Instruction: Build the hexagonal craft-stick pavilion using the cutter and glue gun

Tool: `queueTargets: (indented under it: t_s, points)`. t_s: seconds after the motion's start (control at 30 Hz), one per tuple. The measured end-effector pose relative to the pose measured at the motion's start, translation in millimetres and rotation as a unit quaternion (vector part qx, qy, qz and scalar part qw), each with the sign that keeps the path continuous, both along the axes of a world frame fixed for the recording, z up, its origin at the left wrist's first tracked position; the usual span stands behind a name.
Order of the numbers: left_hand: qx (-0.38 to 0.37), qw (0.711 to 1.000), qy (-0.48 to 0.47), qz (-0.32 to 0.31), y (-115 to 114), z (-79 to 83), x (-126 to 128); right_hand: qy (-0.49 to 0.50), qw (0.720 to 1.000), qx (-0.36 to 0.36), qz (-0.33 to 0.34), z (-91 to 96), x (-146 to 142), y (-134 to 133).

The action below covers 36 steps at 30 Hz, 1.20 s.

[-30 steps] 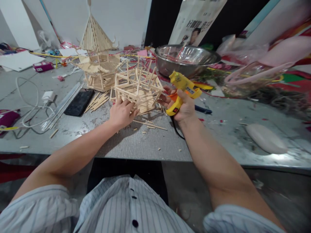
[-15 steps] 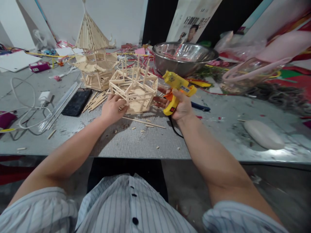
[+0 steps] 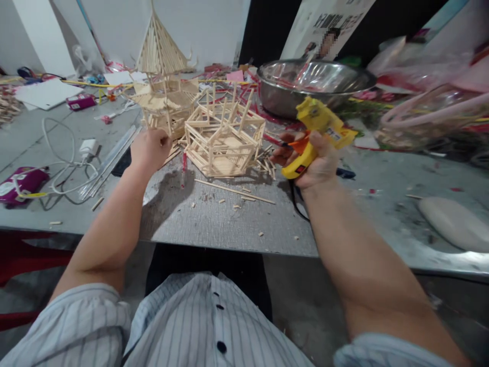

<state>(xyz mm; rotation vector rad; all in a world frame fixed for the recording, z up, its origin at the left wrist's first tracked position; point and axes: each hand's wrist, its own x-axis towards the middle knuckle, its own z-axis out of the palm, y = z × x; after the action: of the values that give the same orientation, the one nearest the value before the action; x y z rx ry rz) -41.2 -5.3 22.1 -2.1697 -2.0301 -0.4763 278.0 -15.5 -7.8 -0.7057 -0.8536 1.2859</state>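
Left hand lifted off stick frame, steel bowl, reddish contents unclear

Work area with grey table, pale wall and grey floor.
A white panel stands near the wall at left; right of centre is a black panel, with a printed poster slanting across the dark background. Red furniture, partly cut off, shows below the table's left edge. Light glares off the table's right front edge; the floor is darker.
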Motion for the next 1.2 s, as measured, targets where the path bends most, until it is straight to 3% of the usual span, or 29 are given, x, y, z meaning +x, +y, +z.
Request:
queueTargets:
  t_s: [0.1, 0.27, 0.4, 0.67, 0.93, 1.07, 1.2]
  points:
    - [-0.1, 0.987, 0.076, 0.1, -1, 5.6, -2, -0.006, 1.0, 0.012, 0.004, -8.3, 6, 4]
    - [-0.179, 0.972, 0.115, 0.103, 5, -7.2, 1, -0.011, 0.999, 0.026, 0.016, -15.9, 11, 7]
    - [-0.183, 0.971, 0.113, 0.102, 11, -13.7, -2, -0.024, 0.999, 0.034, 0.011, -13.6, 11, 7]
    - [-0.184, 0.966, 0.152, 0.096, 8, -10.6, 8, -0.072, 0.996, 0.044, 0.005, -6.1, 6, 1]
    - [-0.198, 0.966, 0.122, 0.114, 14, -10.5, -3, -0.083, 0.995, 0.053, 0.016, -2.5, 0, -4]
    - [-0.162, 0.975, 0.104, 0.111, 13, -3.2, -17, -0.083, 0.995, 0.049, 0.009, -3.5, 2, -3]
    - [-0.103, 0.986, 0.091, 0.093, 0, 17.8, -25, -0.086, 0.995, 0.054, 0.005, -4.6, 4, -2]
